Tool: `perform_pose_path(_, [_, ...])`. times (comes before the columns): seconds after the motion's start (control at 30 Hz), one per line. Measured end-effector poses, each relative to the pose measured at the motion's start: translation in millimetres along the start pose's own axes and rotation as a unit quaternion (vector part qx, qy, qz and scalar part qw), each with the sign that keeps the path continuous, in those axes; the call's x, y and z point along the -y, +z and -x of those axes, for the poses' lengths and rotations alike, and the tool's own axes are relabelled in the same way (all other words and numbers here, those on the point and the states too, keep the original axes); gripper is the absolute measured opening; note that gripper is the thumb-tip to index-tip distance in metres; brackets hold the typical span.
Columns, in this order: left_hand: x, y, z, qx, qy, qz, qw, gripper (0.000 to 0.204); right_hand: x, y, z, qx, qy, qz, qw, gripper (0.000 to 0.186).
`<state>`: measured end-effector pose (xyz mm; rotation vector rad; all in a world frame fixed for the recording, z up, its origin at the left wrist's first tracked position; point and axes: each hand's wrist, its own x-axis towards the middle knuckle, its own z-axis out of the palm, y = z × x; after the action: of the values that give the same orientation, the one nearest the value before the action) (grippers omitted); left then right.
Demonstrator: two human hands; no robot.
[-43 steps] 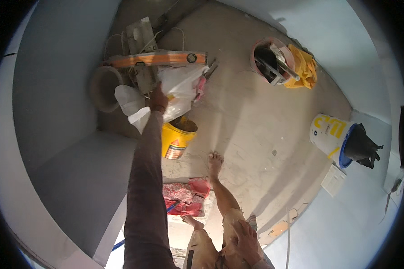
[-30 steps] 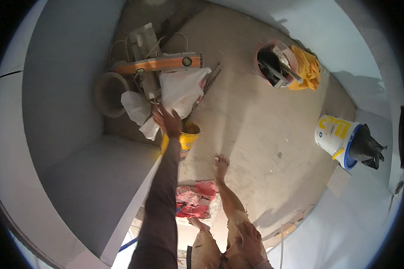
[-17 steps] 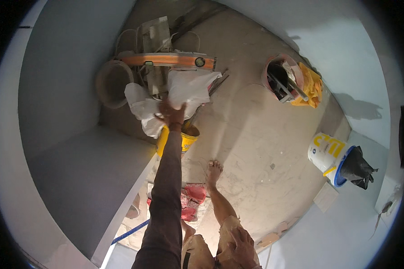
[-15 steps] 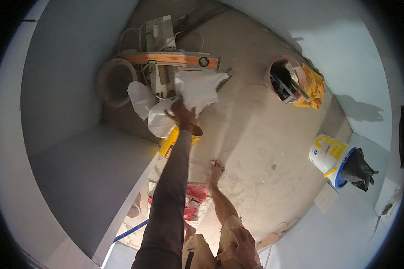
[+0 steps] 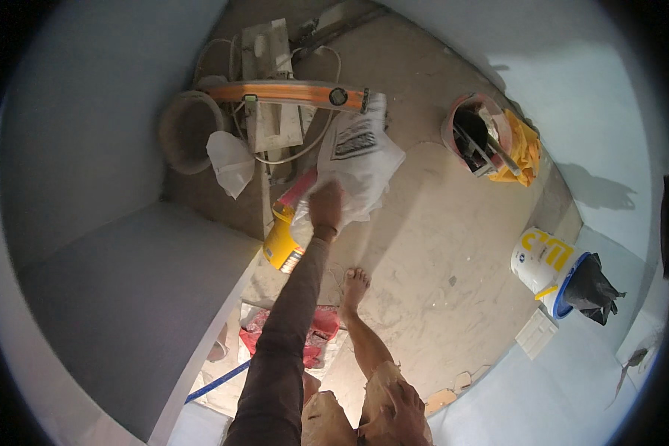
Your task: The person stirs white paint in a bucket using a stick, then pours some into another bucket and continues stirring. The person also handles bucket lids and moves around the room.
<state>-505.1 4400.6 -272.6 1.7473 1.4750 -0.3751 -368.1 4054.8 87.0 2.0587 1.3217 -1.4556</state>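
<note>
My left hand point(image 5: 325, 207), on the outstretched arm, is closed on a white plastic bag point(image 5: 364, 152) with dark printing. The bag spreads over the floor beyond the hand, and part of it hangs beside a yellow bucket point(image 5: 279, 249). Something pinkish-red point(image 5: 299, 188) shows at the bucket's rim, partly covered by the bag. On my right knee rests my right hand point(image 5: 403, 407), fingers lying over the trouser cloth, holding nothing that I can see.
An orange spirit level point(image 5: 290, 94) lies across a pale board point(image 5: 269, 130) among cables. Left of these stands a grey bucket point(image 5: 191, 134). A tool-filled bucket point(image 5: 450, 141) and a white bucket point(image 5: 537, 256) stand along the right wall. A red bag point(image 5: 323, 327) lies by my feet.
My left hand has closed on the white bag and shifted slightly right and nearer. The bag has moved right, stretching out and uncovering the board, cable and pinkish-red thing. My right hand stays put.
</note>
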Motion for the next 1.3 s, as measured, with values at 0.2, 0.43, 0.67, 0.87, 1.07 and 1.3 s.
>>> perform_pose_path(0.2, [104.5, -23.1, -54.2, -0.439, -0.219, 0.338, 0.803, 0.024, -7.4, -4.3, -11.5, 0.007, 0.003, 0.006, 1.000, 0.055])
perform_pose_path(0.43, [127.0, 24.0, -83.2, -0.178, -0.127, -0.059, 0.974, 0.052, -14.8, -8.2, -16.1, 0.008, 0.013, 0.004, 1.000, 0.054])
perform_pose_path(0.67, [95.9, -27.5, -60.9, -0.223, -0.135, -0.103, 0.960, 0.050, -17.0, -8.0, -9.4, 0.000, 0.004, 0.010, 1.000, 0.053])
perform_pose_path(0.87, [60.2, -102.3, -23.0, -0.321, -0.128, 0.040, 0.937, 0.045, -22.7, -1.4, -0.8, -0.008, -0.017, 0.008, 1.000, 0.053])
perform_pose_path(1.07, [46.3, -159.3, 19.6, -0.369, -0.093, -0.052, 0.923, 0.039, -19.4, -2.4, 4.8, -0.010, -0.048, 0.011, 0.999, 0.052])
perform_pose_path(1.3, [5.6, -221.7, 65.0, -0.388, -0.013, -0.157, 0.908, 0.030, -1.0, -35.8, 18.5, -0.001, -0.037, 0.006, 0.999, 0.049])
